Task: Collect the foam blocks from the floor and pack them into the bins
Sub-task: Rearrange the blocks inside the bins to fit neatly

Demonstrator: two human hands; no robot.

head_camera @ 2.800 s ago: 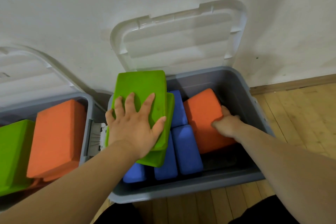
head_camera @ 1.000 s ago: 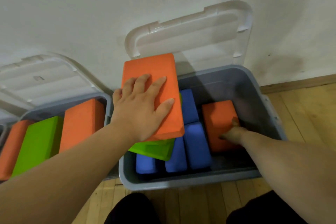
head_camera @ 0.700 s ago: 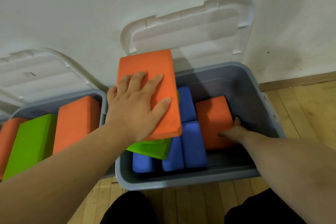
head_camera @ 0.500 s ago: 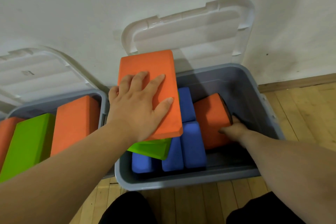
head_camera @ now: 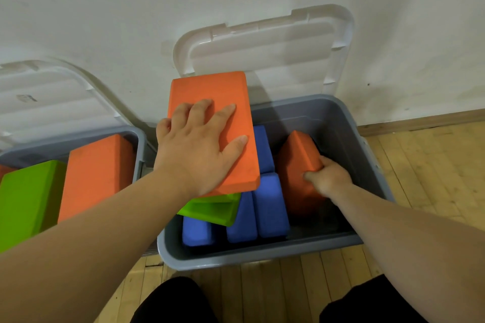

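Now at packing stage, right-hand grey plastic bin (head_camera: 262, 254) against white wall (head_camera: 105, 8), translucent white lid (head_camera: 262, 44) propped open behind it. Left hand (head_camera: 194, 149) flat, fingers (head_camera: 223, 115) spread and pressing on top of flat orange foam block (head_camera: 210, 92); not curled round it, so a press, not a grasp. That block stacked on green foam blocks (head_camera: 212, 211), stack overhanging row of blue foam blocks (head_camera: 270, 207) standing on edge in bin. Right hand (head_camera: 328, 178) clenched round lower corner of second orange foam block (head_camera: 296, 160), tilted up on edge in free space at right side of bin.

Risks, judged:
- Stack under left hand off-centre, overhanging; release of pressure likely to let top block slide or tip out over left rim.
- Tilted block possibly jamming between blue row and bin wall; foam compressible, forcing could shift blue row.
- Stack standing above rim level; lid closure doubtful unless re-laid flat.

Surroundings: second grey bin (head_camera: 136, 139) just beside on left, own lid open, holding orange and bright green foam blocks (head_camera: 26, 199) side by side. Light wooden plank floor (head_camera: 433, 178), wooden skirting along scuffed wall. No loose blocks visible on floor in view.
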